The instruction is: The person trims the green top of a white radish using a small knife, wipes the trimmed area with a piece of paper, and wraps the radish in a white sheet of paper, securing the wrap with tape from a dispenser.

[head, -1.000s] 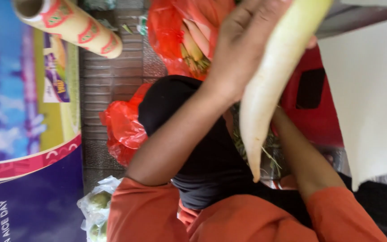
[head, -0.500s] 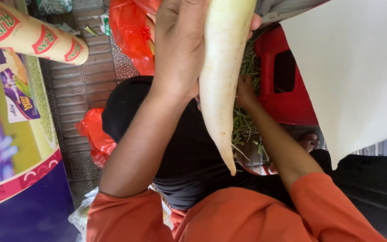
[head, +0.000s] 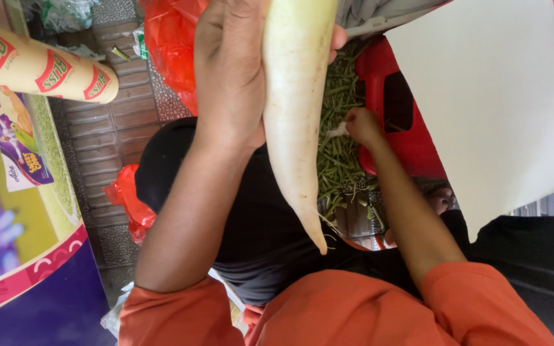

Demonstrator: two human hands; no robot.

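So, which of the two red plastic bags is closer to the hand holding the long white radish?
The upper red bag, right beside the left hand gripping the radish; the other red bag lies lower, by the forearm.

A cream-coloured cylindrical package (head: 40, 64) with red and green labels lies at the upper left, slanting down to the right. Below it, along the left edge, stands a large printed box or banner (head: 14, 224) in yellow-green, blue and purple with a pink curved band, bearing a small picture label (head: 24, 150). 1 plain white sheet (head: 495, 109) fills the upper right, angled, over a red stool.
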